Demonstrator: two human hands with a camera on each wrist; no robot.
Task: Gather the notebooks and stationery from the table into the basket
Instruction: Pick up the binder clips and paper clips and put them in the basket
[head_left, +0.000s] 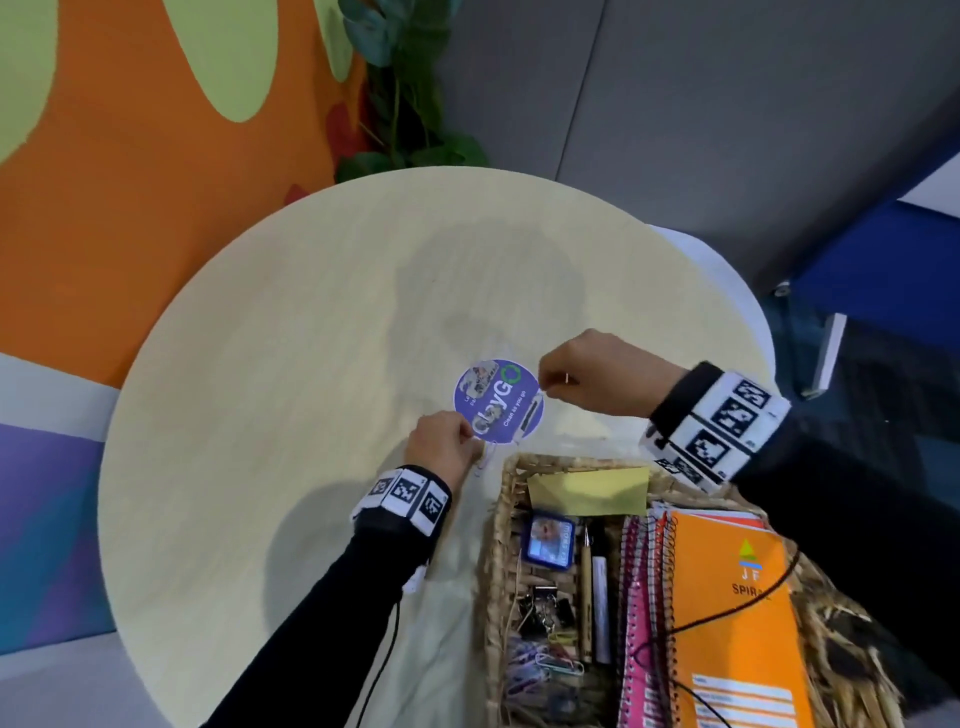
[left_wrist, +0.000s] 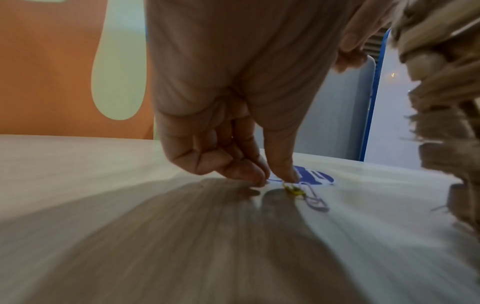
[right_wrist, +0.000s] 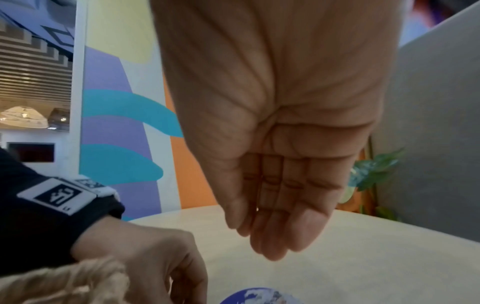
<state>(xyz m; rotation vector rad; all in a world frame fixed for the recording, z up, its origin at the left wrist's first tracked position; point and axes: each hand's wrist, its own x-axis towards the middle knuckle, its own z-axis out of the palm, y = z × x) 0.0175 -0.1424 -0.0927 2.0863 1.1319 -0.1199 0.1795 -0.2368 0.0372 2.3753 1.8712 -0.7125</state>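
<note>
A round blue sticker (head_left: 498, 400) lies flat on the pale round table (head_left: 311, 364). My left hand (head_left: 457, 441) is at its near rim, fingers curled, with thumb and fingertips (left_wrist: 257, 179) closing on the rim of the sticker (left_wrist: 317, 178). The thumb tip touches a yellow paper clip (left_wrist: 293, 190), and a purple clip (left_wrist: 315, 202) lies beside it. My right hand (head_left: 543, 382) reaches the sticker's far rim with straight fingers (right_wrist: 280, 236) held together and nothing in them. The wicker basket (head_left: 498, 545) stands just right of my left hand.
The basket holds an orange spiral notebook (head_left: 737, 613), pink notebooks (head_left: 636, 623), pens (head_left: 587, 587), binder clips (head_left: 545, 603), paper clips (head_left: 540, 670), yellow sticky notes (head_left: 589, 491) and a small blue item (head_left: 548, 540). A plant (head_left: 410, 93) stands behind the table.
</note>
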